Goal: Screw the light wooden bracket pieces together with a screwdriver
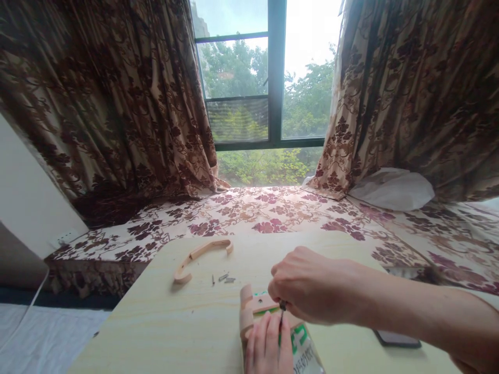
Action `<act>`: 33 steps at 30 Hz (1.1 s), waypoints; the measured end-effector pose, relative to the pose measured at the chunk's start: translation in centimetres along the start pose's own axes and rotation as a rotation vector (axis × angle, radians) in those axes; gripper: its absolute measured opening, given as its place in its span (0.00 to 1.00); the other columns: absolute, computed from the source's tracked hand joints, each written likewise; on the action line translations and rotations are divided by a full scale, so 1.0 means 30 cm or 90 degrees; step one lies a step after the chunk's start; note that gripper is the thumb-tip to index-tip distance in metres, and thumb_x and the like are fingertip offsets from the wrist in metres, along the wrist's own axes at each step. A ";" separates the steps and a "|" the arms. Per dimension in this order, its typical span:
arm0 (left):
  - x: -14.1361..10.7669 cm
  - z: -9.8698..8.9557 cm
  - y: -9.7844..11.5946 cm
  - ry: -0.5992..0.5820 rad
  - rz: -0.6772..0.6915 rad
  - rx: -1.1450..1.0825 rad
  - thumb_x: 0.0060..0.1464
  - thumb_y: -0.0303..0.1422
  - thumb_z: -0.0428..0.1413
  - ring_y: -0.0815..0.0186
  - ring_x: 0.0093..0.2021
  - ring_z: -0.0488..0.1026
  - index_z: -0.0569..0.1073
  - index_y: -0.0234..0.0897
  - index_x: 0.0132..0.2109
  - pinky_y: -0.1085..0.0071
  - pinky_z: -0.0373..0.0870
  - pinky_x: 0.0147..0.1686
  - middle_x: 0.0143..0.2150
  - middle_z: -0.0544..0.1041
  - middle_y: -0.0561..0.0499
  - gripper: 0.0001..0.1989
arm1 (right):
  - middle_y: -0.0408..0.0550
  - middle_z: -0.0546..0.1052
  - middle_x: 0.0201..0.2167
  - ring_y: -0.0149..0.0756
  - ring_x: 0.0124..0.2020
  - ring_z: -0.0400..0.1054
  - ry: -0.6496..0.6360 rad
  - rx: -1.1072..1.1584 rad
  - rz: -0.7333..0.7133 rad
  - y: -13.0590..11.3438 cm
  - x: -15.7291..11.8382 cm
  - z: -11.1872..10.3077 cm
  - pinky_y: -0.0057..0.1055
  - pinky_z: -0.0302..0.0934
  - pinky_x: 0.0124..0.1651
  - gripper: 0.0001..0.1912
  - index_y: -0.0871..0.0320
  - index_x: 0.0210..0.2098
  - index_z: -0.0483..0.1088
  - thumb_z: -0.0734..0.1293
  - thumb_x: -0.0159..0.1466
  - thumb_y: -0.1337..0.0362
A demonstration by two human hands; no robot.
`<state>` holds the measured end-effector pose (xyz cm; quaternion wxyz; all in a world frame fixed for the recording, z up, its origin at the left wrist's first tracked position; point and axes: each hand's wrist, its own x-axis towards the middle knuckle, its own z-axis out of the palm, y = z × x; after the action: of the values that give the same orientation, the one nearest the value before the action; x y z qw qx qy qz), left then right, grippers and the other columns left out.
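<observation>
Near the bottom centre, my left hand (268, 345) lies with its fingers stretched out over a wooden piece (246, 306) on a green and white printed pack (306, 348). My right hand (307, 285) is closed round a small dark tool (283, 305), whose thin shaft points down between the fingers of my left hand. The tip of the shaft is hidden. A curved wooden part (206, 251) rests on the light wooden table (156, 311), with several small metal screws (224, 279) beside it.
A dark flat object (397, 340) lies on the table under my right forearm. Beyond the table are a floral-covered ledge (265, 210), patterned curtains (156, 104), a window and a white plastic bag (393, 189).
</observation>
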<state>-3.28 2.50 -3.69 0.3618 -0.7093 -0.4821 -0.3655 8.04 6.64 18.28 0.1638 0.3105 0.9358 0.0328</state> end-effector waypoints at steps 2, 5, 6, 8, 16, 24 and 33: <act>-0.001 0.002 0.004 -0.001 -0.012 -0.009 0.48 0.19 0.55 0.64 0.40 0.75 0.75 0.43 0.42 0.67 0.67 0.42 0.39 0.79 0.55 0.17 | 0.53 0.78 0.28 0.34 0.26 0.71 0.006 0.002 -0.003 0.003 0.004 0.006 0.29 0.43 0.21 0.07 0.62 0.29 0.74 0.63 0.57 0.71; -0.005 0.002 0.002 -0.003 -0.008 -0.010 0.48 0.19 0.55 0.64 0.41 0.75 0.74 0.43 0.42 0.66 0.66 0.43 0.39 0.79 0.55 0.17 | 0.54 0.78 0.27 0.35 0.27 0.71 0.012 0.012 0.009 0.011 0.013 0.021 0.29 0.46 0.23 0.07 0.62 0.29 0.74 0.63 0.57 0.70; -0.007 0.002 -0.002 -0.007 -0.001 -0.008 0.48 0.19 0.54 0.64 0.41 0.75 0.74 0.43 0.43 0.66 0.65 0.44 0.39 0.79 0.55 0.17 | 0.54 0.79 0.28 0.35 0.27 0.71 0.014 0.014 0.015 0.014 0.014 0.024 0.30 0.47 0.24 0.07 0.62 0.30 0.74 0.63 0.57 0.70; -0.015 -0.001 -0.016 -0.027 0.024 -0.010 0.50 0.19 0.51 0.65 0.42 0.74 0.73 0.42 0.45 0.67 0.64 0.45 0.41 0.79 0.54 0.18 | 0.53 0.79 0.27 0.35 0.27 0.71 0.017 0.013 0.022 0.019 0.012 0.028 0.30 0.50 0.27 0.07 0.62 0.30 0.74 0.63 0.57 0.70; -0.038 0.001 -0.050 -0.089 0.097 -0.070 0.59 0.49 0.39 0.60 0.48 0.71 0.70 0.35 0.52 0.62 0.60 0.48 0.46 0.77 0.46 0.28 | 0.51 0.79 0.28 0.35 0.28 0.71 0.025 0.015 0.000 0.016 -0.004 0.034 0.30 0.49 0.26 0.07 0.61 0.32 0.74 0.63 0.57 0.71; -0.028 -0.013 -0.080 -0.106 0.175 -0.050 0.51 0.56 0.47 0.60 0.48 0.71 0.69 0.35 0.53 0.63 0.61 0.47 0.48 0.76 0.48 0.33 | 0.51 0.79 0.31 0.36 0.29 0.71 0.047 0.039 0.022 0.034 -0.017 0.012 0.29 0.46 0.23 0.12 0.59 0.40 0.74 0.63 0.57 0.70; 0.003 -0.043 -0.076 -0.122 0.159 -0.063 0.50 0.59 0.46 0.60 0.46 0.73 0.69 0.35 0.52 0.63 0.65 0.44 0.48 0.76 0.48 0.35 | 0.54 0.79 0.29 0.36 0.27 0.70 0.041 0.038 0.034 0.030 -0.005 0.028 0.29 0.46 0.23 0.09 0.62 0.32 0.75 0.62 0.60 0.69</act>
<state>-5.64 2.05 -2.64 0.3214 -0.8125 -0.4036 -0.2715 8.95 7.24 17.67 0.1236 0.3387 0.9325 0.0192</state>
